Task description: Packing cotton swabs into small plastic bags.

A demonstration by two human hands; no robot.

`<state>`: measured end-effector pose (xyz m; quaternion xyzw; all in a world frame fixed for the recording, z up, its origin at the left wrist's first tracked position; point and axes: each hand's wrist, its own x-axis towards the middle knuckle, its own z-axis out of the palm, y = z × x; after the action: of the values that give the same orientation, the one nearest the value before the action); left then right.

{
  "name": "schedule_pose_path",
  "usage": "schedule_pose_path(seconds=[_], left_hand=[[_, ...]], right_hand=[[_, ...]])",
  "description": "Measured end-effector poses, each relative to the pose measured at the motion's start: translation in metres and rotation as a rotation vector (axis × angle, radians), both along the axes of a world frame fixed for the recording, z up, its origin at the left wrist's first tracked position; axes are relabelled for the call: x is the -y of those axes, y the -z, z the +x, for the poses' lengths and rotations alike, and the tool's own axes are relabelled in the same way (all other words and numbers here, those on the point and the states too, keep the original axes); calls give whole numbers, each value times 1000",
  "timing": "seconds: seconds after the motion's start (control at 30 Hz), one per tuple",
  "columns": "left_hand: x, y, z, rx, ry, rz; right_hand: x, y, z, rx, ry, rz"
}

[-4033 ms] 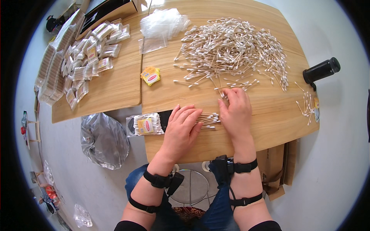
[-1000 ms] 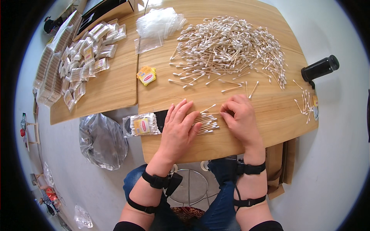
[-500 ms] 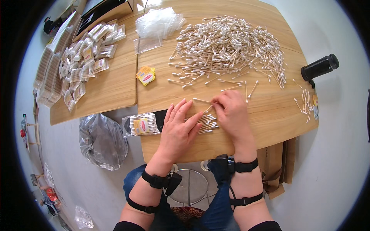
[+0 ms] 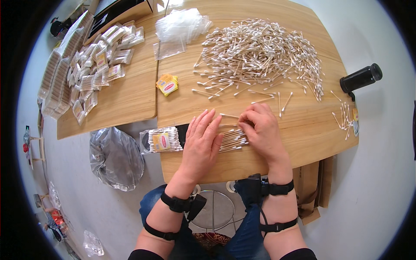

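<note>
My left hand [image 4: 200, 139] lies over the near part of the table with its fingers stretched out, just left of a row of cotton swabs [image 4: 234, 140]. It partly covers that row and a black flat piece [image 4: 182, 134]. My right hand [image 4: 263, 133] is pinched at the right end of the row, with a cotton swab [image 4: 229, 115] reaching into its fingertips. Another swab lies level below that one, between the hands. To the left, a clear bag of cotton swabs [image 4: 173, 139] with a yellow label overhangs the table edge.
Loose cotton swabs form a large pile [image 4: 260, 54] at the back. Clear empty bags [image 4: 182, 28], yellow cards [image 4: 167, 84] and many filled packs [image 4: 102, 65] sit to the left. A black bottle [image 4: 361, 78] is at right; a grey plastic bag [image 4: 116, 158] hangs below the table.
My right fingertips have moved slightly down toward the row. The lower swab between the hands was slanted and now lies nearly level. The whole view has shifted slightly.
</note>
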<state>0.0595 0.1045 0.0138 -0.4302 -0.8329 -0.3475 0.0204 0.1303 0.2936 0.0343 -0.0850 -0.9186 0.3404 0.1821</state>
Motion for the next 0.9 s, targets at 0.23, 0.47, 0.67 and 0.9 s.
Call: schedule_pose_path(seconds=[0.23, 0.47, 0.67, 0.9], left_hand=[[-1, 2, 0, 49, -27, 53], [-2, 0, 4, 160, -66, 101], [-2, -5, 8, 440, -10, 297], [-15, 3, 19, 809, 25, 639]], right_hand=[[-1, 10, -3, -58, 222, 35], [12, 9, -9, -88, 48, 42], [15, 7, -7, -28, -126, -119], [27, 5, 9, -67, 78, -541]])
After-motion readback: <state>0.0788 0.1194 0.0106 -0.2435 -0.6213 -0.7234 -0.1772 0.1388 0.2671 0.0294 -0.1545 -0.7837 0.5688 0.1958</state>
